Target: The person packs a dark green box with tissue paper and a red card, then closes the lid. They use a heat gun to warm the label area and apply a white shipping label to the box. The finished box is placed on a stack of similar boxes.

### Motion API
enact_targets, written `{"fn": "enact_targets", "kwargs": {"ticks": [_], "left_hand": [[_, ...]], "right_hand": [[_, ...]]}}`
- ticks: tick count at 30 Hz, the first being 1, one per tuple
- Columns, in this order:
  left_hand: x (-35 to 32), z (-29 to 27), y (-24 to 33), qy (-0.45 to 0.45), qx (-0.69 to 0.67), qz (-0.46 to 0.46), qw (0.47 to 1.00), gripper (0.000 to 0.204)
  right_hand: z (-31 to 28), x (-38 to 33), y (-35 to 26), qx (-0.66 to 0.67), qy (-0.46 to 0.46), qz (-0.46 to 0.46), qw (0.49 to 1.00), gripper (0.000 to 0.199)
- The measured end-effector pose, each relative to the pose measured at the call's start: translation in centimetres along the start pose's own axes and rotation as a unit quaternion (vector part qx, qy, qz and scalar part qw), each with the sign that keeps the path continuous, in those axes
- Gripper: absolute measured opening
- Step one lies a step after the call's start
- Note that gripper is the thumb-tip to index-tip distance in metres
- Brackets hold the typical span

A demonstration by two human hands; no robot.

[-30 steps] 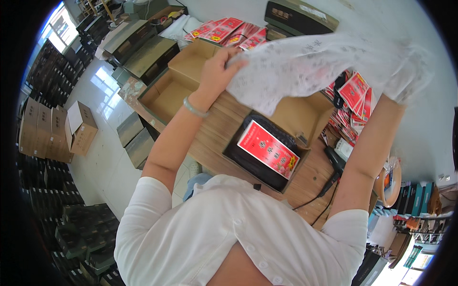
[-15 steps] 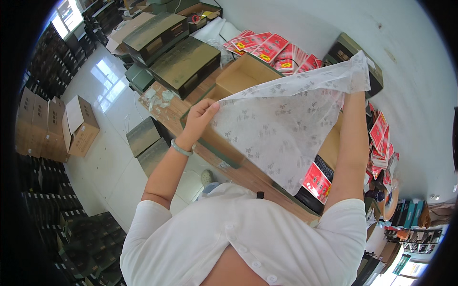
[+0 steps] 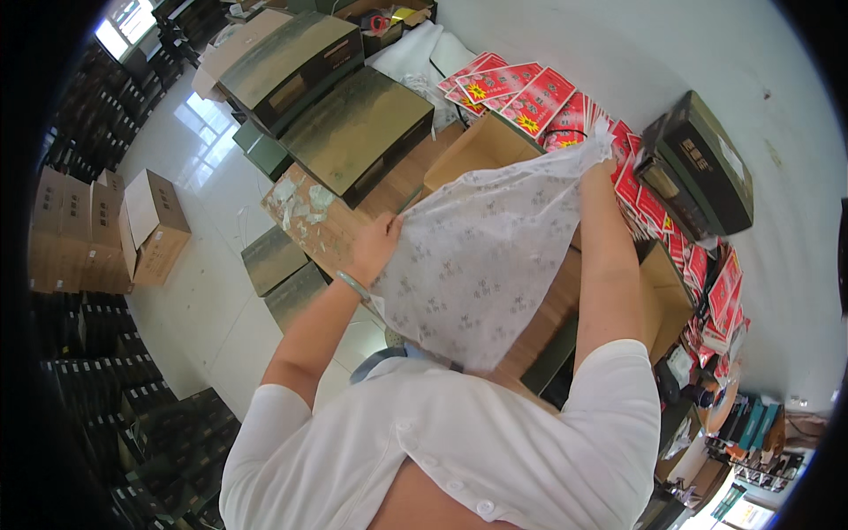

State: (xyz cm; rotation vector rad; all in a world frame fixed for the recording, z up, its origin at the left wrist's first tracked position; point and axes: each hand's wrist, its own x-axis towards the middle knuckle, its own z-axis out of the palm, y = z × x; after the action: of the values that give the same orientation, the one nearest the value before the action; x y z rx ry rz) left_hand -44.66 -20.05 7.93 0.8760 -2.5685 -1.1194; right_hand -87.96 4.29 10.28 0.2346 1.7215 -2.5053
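Observation:
A sheet of white tissue paper (image 3: 481, 252) with a grey printed pattern is stretched between my hands and hangs toward my body. My left hand (image 3: 378, 245) pinches its left edge, a bangle on that wrist. At the far right corner my right hand (image 3: 598, 170) grips the bunched paper, its fingers partly covered by it. Behind the sheet stands an open cardboard box (image 3: 473, 148) with a brown inside, its near part hidden by the paper. Beside my right forearm is another open box (image 3: 664, 296), partly covered by the arm.
Closed dark green boxes (image 3: 358, 132) are stacked at the left of the wooden table (image 3: 309, 212). Red printed packets (image 3: 539, 102) lie piled along the wall. A dark box (image 3: 698, 168) leans there too. Brown cartons (image 3: 155, 221) stand on the floor at left.
The paper has come down and nearer to my body. My right hand has moved left with its corner, and my left hand is slightly lower. The view has shifted a little.

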Motion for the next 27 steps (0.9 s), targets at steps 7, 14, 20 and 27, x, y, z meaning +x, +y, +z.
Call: {"fn": "enact_targets", "kwargs": {"ticks": [7,14,20,27], "left_hand": [[4.3,5.6,-1.0,-0.013,0.083,0.013,0.996,0.032],[4.3,6.7,-2.9,-0.072,0.089,0.001,0.993,0.032],[5.1,6.1,-2.6,-0.097,0.114,0.023,0.988,0.032],[5.7,5.6,-3.6,-0.081,0.111,0.015,0.99,0.03]], "right_hand": [[-2.9,6.2,8.5,-0.214,0.123,-0.032,0.969,0.057],[1.3,-12.3,13.5,-0.577,-0.103,-0.177,0.791,0.071],[4.8,-15.9,16.6,-0.642,-0.346,-0.008,0.684,0.067],[4.9,-18.2,18.2,-0.645,-0.245,-0.118,0.714,0.066]]}}
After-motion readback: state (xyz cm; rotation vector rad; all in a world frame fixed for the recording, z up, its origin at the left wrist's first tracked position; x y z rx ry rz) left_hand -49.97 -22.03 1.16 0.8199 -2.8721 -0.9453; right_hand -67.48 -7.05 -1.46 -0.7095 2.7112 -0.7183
